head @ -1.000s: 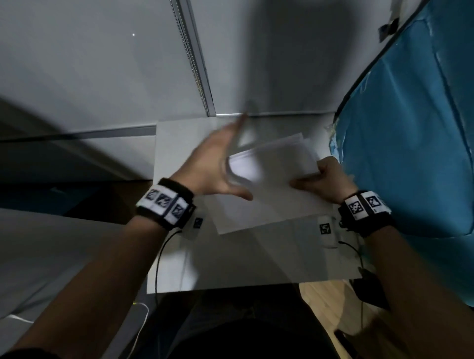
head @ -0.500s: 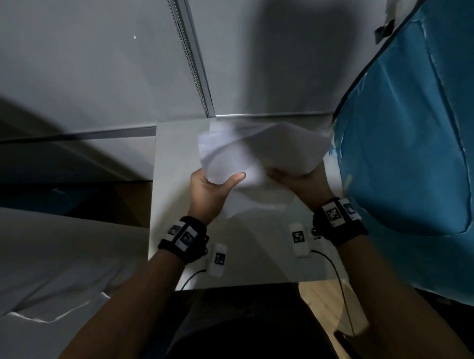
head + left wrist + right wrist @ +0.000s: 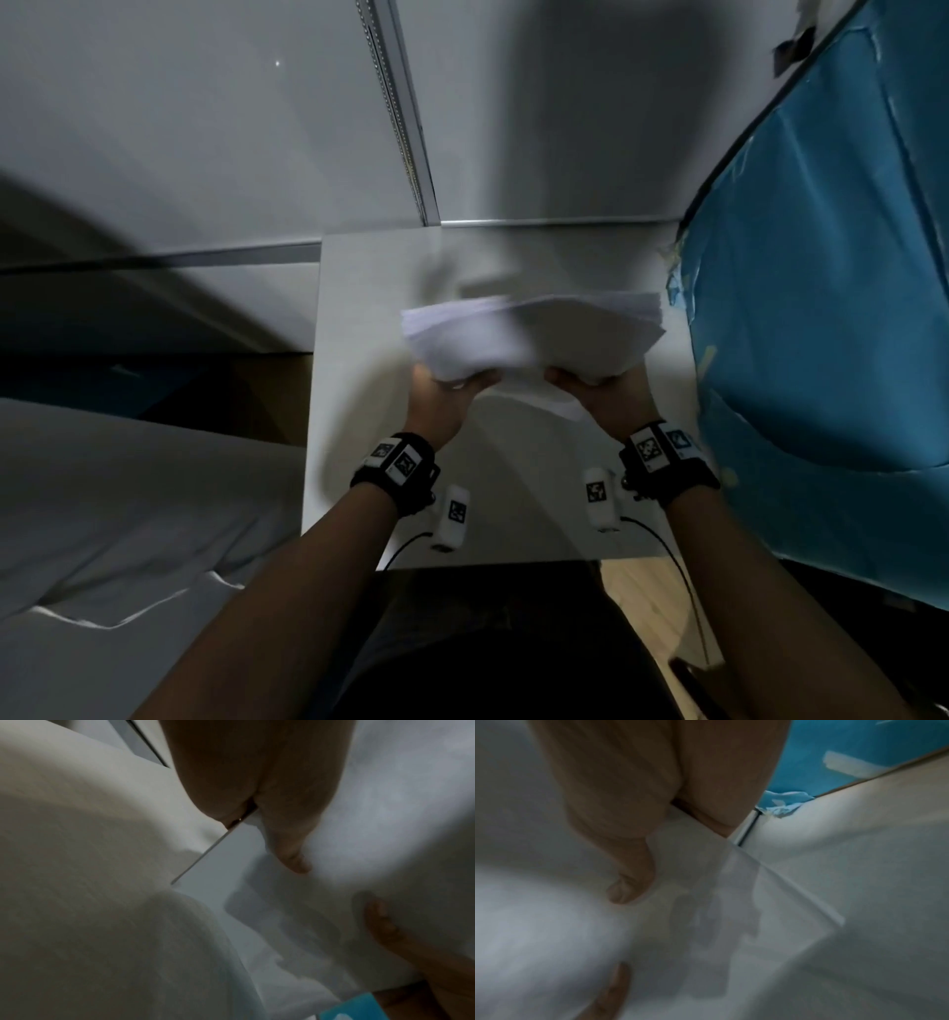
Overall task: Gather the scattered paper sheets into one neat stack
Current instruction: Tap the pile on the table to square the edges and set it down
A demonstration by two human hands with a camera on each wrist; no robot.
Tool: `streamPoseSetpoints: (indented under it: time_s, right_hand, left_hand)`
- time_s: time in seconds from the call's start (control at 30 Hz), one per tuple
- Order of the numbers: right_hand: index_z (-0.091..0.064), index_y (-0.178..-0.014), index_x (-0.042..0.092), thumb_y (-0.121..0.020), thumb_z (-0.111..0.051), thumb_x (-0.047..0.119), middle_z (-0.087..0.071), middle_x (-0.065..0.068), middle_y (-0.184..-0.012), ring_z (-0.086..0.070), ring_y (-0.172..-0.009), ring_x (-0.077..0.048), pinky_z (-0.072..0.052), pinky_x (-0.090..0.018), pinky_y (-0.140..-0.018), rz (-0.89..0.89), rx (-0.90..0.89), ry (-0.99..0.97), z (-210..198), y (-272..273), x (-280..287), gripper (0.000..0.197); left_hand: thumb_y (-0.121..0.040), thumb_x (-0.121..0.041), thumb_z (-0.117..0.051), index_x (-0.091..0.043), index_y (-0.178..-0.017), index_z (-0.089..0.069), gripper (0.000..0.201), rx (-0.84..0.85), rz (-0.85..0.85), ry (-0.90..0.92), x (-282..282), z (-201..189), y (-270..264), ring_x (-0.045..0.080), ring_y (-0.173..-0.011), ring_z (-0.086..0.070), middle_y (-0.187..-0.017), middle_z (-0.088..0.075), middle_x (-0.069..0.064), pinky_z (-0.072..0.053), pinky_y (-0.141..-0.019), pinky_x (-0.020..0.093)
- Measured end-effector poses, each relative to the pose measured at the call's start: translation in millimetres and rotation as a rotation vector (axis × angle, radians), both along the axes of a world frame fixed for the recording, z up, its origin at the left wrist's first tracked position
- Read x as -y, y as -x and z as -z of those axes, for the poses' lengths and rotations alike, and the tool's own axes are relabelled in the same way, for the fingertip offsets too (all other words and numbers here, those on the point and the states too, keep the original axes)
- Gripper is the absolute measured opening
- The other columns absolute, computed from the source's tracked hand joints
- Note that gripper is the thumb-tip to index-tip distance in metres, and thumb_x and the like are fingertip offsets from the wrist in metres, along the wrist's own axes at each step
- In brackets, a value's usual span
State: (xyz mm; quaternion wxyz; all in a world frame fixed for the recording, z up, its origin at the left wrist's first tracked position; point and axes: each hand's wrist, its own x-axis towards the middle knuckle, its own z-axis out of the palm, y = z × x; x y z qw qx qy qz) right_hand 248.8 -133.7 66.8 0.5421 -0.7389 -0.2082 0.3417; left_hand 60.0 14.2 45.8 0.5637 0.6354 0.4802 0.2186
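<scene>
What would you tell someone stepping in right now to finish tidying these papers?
Left hand: grips the near left edge of the paper stack.
Right hand: grips the near right edge.
The stack is held above the white table, sagging between the hands, its far edges fanned.
Done: the sheets appear gathered into one bundle; no loose ones visible.
Left: square the edges, probably by tapping them on the table, and lay the stack flat.

A plain indoor room; white table [image 3: 359,360] against grey panelled walls [image 3: 205,128]; wooden floor [image 3: 642,580]; blue sheeting [image 3: 821,308].
</scene>
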Motion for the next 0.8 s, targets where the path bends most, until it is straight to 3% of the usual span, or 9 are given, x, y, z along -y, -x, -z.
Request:
streamPoseSetpoints:
  time_s: [0.07,0.13,0.27,0.37,0.43,0.53,0.63,0.7,0.8]
  right_hand:
    - [-0.064,-0.120,0.018,-0.072,-0.092,0.013,-0.068,0.008,-0.110,-0.065,-0.096,0.006,-0.052,-0.003,-0.070,0.025,-0.043,0.034,13,8,3,0.056]
    - [-0.065,-0.116,0.019,-0.074,-0.090,0.013,-0.069,0.007,-0.109,-0.067,-0.099,-0.005,-0.054,-0.007,-0.070,0.038,-0.064,0.040,23,11,4,0.049]
    - [-0.070,-0.097,0.027,-0.077,-0.088,0.015,-0.073,0.011,-0.097,-0.072,-0.084,0.001,-0.060,-0.017,-0.074,-0.016,-0.075,0.038,17,1,-1,0.030]
    - [-0.072,-0.108,0.018,-0.077,-0.089,0.022,-0.075,0.005,-0.102,-0.073,-0.087,-0.005,-0.060,-0.022,-0.074,-0.081,-0.040,0.093,26,-3,-1,0.036]
    - [-0.068,-0.121,0.011,-0.077,-0.089,0.026,-0.072,0.001,-0.109,-0.071,-0.094,-0.012,-0.058,-0.023,-0.077,-0.142,-0.034,0.177,41,-1,1,0.051]
    - [-0.067,-0.126,0.008,-0.076,-0.089,0.026,-0.071,-0.002,-0.116,-0.070,-0.101,-0.019,-0.058,-0.030,-0.083,-0.190,-0.071,0.222,63,12,-1,0.058]
    - [-0.068,-0.124,0.008,-0.077,-0.089,0.028,-0.073,-0.003,-0.116,-0.072,-0.102,-0.018,-0.060,-0.034,-0.086,-0.199,-0.105,0.196,70,25,-30,0.056]
    - [-0.067,-0.122,0.005,-0.083,-0.084,0.025,-0.074,-0.005,-0.110,-0.072,-0.096,-0.021,-0.062,-0.033,-0.082,-0.216,-0.099,0.193,70,31,-64,0.047]
    - [-0.066,-0.100,-0.003,-0.085,-0.081,0.017,-0.072,-0.010,-0.087,-0.066,-0.079,-0.023,-0.057,-0.032,-0.068,-0.240,0.030,0.216,76,36,-119,0.029]
  left_hand:
    - [-0.080,-0.010,-0.096,-0.012,-0.103,-0.078,0.029,-0.088,0.033,0.030,4,13,9,0.016,-0.095,-0.080,-0.101,-0.081,0.011,-0.066,-0.086,0.046]
    - [-0.083,-0.020,-0.094,-0.008,-0.098,-0.082,0.023,-0.141,0.084,0.035,4,28,15,0.031,-0.096,-0.080,-0.099,-0.082,0.016,-0.063,-0.084,0.058]
    - [-0.089,-0.014,-0.089,-0.011,-0.118,-0.080,0.030,-0.044,0.165,0.137,-6,26,23,0.013,-0.095,-0.082,-0.106,-0.084,0.003,-0.066,-0.086,0.043]
    - [-0.095,-0.011,-0.083,-0.007,-0.134,-0.071,0.041,0.010,0.160,0.243,-7,26,32,0.025,-0.106,-0.081,-0.119,-0.082,0.009,-0.067,-0.082,0.032]
    - [-0.098,-0.018,-0.080,-0.006,-0.125,-0.073,0.030,-0.087,0.143,0.321,-2,31,40,0.032,-0.107,-0.079,-0.122,-0.080,0.012,-0.065,-0.078,0.030]
    - [-0.099,-0.018,-0.079,-0.013,-0.110,-0.074,0.014,-0.131,0.096,0.372,2,44,56,0.034,-0.105,-0.078,-0.121,-0.079,0.017,-0.065,-0.086,0.043]
    - [-0.097,-0.014,-0.080,-0.007,-0.112,-0.076,0.017,-0.140,-0.034,0.304,-12,47,73,0.029,-0.094,-0.079,-0.113,-0.080,0.017,-0.065,-0.075,0.032]
    - [-0.096,-0.011,-0.080,0.000,-0.119,-0.076,0.025,-0.144,-0.118,0.277,-33,47,88,0.027,-0.090,-0.077,-0.110,-0.080,0.015,-0.062,-0.070,0.026]
    - [-0.092,-0.010,-0.085,0.000,-0.114,-0.078,0.026,-0.205,-0.235,0.154,-73,51,105,0.026,-0.085,-0.070,-0.098,-0.078,0.011,-0.057,-0.075,0.030]
